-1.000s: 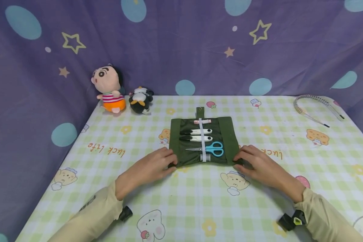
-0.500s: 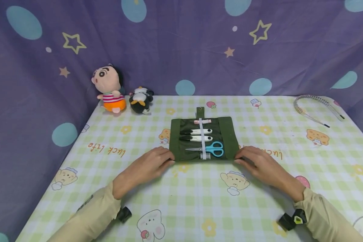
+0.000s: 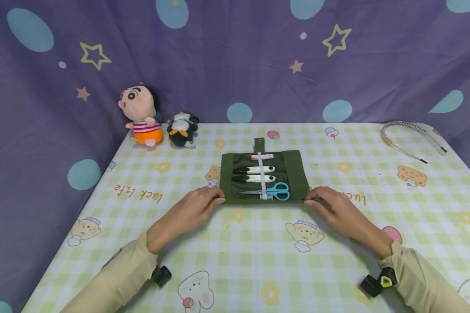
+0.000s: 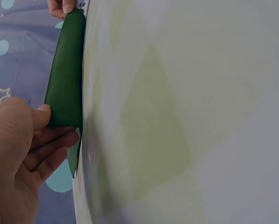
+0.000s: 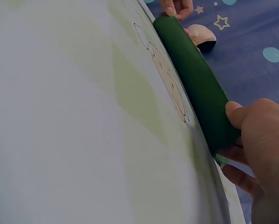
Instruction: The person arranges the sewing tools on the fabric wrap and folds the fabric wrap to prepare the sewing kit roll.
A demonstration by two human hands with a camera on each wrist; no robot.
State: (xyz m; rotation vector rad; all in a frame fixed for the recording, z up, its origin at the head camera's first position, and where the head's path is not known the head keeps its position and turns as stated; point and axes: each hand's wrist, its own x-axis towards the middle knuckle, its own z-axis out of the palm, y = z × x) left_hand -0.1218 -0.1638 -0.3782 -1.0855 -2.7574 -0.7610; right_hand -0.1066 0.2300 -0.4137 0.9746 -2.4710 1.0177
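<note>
A dark green fabric tool roll (image 3: pixel 299 174) lies unrolled at mid-table, its snap tab (image 3: pixel 260 143) pointing away from me. My left hand (image 3: pixel 192 211) pinches its near left corner, and my right hand (image 3: pixel 338 211) pinches the near right one. Both wrist views show the near edge (image 4: pixel 64 79) raised and curled over between the hands. Under a white elastic strap (image 3: pixel 263 174) sit blue-handled scissors (image 3: pixel 278 191), two white tools with dark tips (image 3: pixel 260 174) and a small pinkish item (image 3: pixel 267 157). A small pale cylinder (image 3: pixel 265 196) at the near edge is partly covered.
At the back left of the table sit a plush doll (image 3: pixel 142 117) in a striped top and a black-and-white plush toy (image 3: pixel 181 130). A headband (image 3: pixel 403 126) lies at the back right. A patterned curtain (image 3: pixel 219 56) hangs behind the checked tablecloth (image 3: pixel 235 261).
Both hands have carried the roll's near edge up and away from me, so it now curls over toward the scissors and covers part of the small cylinder.
</note>
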